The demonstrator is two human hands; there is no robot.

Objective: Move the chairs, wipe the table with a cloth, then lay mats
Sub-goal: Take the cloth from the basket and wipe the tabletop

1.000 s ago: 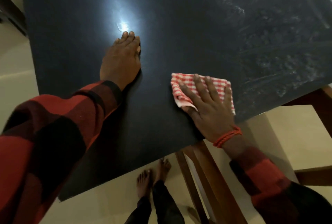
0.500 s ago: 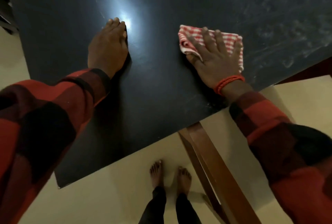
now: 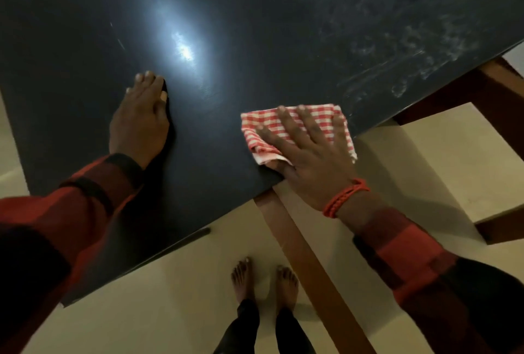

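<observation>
A black glossy table (image 3: pixel 255 27) fills the upper part of the head view. My right hand (image 3: pixel 309 152) lies flat with spread fingers on a folded red-and-white checked cloth (image 3: pixel 263 123), pressing it onto the table at the near edge. My left hand (image 3: pixel 139 121) rests flat on the tabletop to the left, fingers together, holding nothing. Whitish smears cover the table's right part (image 3: pixel 397 50).
A brown wooden table leg and frame (image 3: pixel 312 265) run under the near edge, with more wooden frame (image 3: pixel 499 92) at the right. My bare feet (image 3: pixel 263 280) stand on the cream floor (image 3: pixel 158 311) below the table edge. A lamp glare (image 3: pixel 184 50) shines on the tabletop.
My right hand has slid the cloth back from farther in on the table toward the near edge. The left hand stays planted on the tabletop.
</observation>
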